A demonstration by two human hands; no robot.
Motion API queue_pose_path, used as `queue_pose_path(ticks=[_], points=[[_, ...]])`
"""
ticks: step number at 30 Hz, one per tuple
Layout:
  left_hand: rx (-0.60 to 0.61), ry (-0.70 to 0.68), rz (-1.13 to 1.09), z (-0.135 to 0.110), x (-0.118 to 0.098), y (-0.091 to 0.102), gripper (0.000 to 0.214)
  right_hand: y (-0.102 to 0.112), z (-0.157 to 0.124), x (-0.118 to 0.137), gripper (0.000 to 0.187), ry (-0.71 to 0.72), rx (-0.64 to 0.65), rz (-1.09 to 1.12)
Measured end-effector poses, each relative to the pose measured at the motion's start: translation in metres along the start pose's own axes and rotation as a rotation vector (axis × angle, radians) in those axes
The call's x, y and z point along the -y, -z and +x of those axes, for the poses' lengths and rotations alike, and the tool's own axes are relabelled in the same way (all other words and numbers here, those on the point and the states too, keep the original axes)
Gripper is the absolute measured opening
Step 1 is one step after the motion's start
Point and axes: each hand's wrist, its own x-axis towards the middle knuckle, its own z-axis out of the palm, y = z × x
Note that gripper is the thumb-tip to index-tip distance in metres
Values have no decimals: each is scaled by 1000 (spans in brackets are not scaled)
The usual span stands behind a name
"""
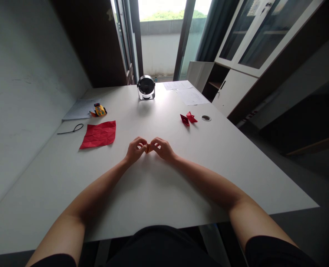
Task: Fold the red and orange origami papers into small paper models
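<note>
A small folded piece of orange paper (148,148) is pinched between my two hands above the middle of the white table. My left hand (136,149) grips its left side with thumb and fingertips. On its right side, my right hand (162,148) closes in a like pinch. The fingers cover much of the paper, so its full shape is hidden. To the left lies a creased red paper sheet (98,134), spread nearly flat. Off to the right stand two small folded red paper boats, one darker (184,120) and one brighter (191,117).
On the white table (153,200) are a yellow toy vehicle (99,110), a black cable tie (71,129) and a round black device on a stand (146,87). Printed papers (192,97) lie at the far right, near a round cable hole (206,118). A wall borders the left side.
</note>
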Motion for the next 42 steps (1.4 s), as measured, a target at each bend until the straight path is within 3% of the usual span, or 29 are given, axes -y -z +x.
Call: queue_pose_path(ticks=[11, 17, 24, 29, 34, 42], points=[[-135, 155, -87, 3, 14, -1, 16, -1, 3, -7, 15, -54, -110, -17], [-200, 155, -145, 7, 24, 1, 18, 0, 5, -11, 15, -132, -150, -4], [-156, 124, 12, 2, 15, -1, 16, 0, 3, -7, 11, -126, -56, 19], [-130, 107, 109, 0, 10, -1, 15, 0, 2, -4, 38, -116, 60, 68], [-174, 94, 107, 1, 11, 0, 13, -2, 1, -7, 18, -63, 86, 20], [-227, 110, -16, 0, 10, -2, 14, -4, -3, -2, 23, -22, 172, -57]])
